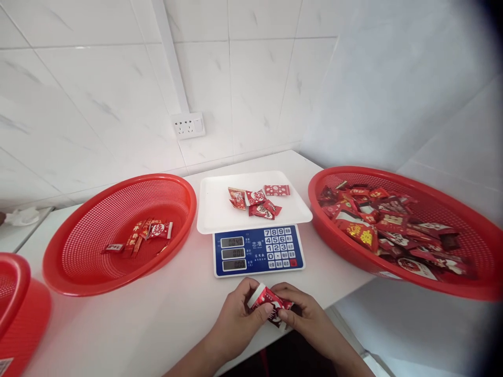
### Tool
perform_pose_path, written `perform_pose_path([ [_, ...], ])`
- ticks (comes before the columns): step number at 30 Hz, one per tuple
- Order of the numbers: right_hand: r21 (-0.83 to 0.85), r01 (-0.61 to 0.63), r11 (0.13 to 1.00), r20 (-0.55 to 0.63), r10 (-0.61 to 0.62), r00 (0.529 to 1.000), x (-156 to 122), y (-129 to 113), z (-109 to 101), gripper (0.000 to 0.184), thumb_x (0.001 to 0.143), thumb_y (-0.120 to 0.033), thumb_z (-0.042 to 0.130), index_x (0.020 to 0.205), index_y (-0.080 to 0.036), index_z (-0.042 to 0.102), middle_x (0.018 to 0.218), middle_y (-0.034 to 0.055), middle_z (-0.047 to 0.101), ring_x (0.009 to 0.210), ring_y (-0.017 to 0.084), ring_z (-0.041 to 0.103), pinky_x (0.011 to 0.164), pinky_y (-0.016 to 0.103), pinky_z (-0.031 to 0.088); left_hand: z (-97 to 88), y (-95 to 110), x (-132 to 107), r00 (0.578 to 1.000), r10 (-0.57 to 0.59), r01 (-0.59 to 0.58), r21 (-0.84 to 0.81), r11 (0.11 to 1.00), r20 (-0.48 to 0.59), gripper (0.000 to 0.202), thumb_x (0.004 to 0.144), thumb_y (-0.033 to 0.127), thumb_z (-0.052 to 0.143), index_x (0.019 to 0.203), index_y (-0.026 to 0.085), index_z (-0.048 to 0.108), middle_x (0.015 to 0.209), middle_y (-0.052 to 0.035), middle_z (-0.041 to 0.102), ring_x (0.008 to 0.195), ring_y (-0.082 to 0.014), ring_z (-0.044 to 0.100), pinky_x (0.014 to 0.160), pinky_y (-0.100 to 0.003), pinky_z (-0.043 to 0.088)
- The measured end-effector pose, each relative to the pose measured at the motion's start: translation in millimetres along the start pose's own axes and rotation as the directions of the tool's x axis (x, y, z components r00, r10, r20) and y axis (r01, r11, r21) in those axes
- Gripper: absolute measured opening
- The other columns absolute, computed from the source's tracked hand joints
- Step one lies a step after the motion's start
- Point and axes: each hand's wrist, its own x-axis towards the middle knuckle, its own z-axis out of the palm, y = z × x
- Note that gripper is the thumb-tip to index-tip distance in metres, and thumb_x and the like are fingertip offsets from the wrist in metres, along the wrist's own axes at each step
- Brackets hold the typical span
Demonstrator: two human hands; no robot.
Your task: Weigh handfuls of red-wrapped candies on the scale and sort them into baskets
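Note:
Both hands meet at the table's front edge, just below the scale. My left hand (pixel 239 320) pinches a red-and-white wrapped candy (pixel 271 303) between thumb and fingers. On the same candy, my right hand (pixel 304 309) closes from the other side; a second wrapper may lie under its fingers, but I cannot tell. Ahead stands a digital scale (pixel 257 251) with a blue keypad panel and three small displays. Several red wrapped candies (pixel 262 210) lie grouped on its white weighing tray (pixel 216 209).
A red mesh basket (pixel 377 175) on the right holds many wrapped candies (pixel 393 225). In the left red basket (pixel 78 230) lie several red packets (pixel 137 238). Another red basket (pixel 29 309) is cut off at the left edge. A wall socket (pixel 188 125) sits behind.

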Motion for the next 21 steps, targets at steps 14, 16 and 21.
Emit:
perform_pose_path([
  [14,-0.002,0.014,1.0,0.006,-0.014,1.0,-0.2,-2.1,-0.8,0.04,0.079,-0.054,0.054,0.089,-0.018,0.069,0.088,0.0068,0.057,0.082,0.019,0.056,0.071,0.03,0.046,1.4,2.4,-4.4,0.999,0.027,-0.017,0.213,0.977,-0.046,0.02,0.077,0.035,0.059,0.08,0.016,0.057,0.072,-0.0001,0.055,0.068,-0.0132,0.047,0.065,-0.023,0.038],
  [16,-0.023,-0.001,1.0,0.004,0.001,1.0,0.3,-3.0,-0.3,0.037,0.081,-0.051,0.053,0.085,-0.018,0.069,0.086,0.0063,0.057,0.081,0.018,0.055,0.07,0.029,0.045,1.4,2.8,-4.9,1.0,0.013,-0.007,0.214,0.977,-0.026,0.02,0.077,0.035,0.058,0.08,0.016,0.055,0.071,0.0007,0.054,0.067,-0.0129,0.046,0.064,-0.023,0.037],
  [21,-0.012,-0.03,0.999,0.035,0.03,0.999,1.1,-5.9,0.5,0.037,0.08,-0.051,0.054,0.082,-0.018,0.07,0.082,0.0053,0.055,0.074,0.017,0.054,0.062,0.026,0.045,0.1,-0.5,-5.8,1.0,0.022,-0.021,0.311,0.95,-0.002,0.023,0.077,0.038,0.058,0.085,0.017,0.054,0.067,0.0032,0.048,0.065,-0.0122,0.039,0.061,-0.023,0.033],
])
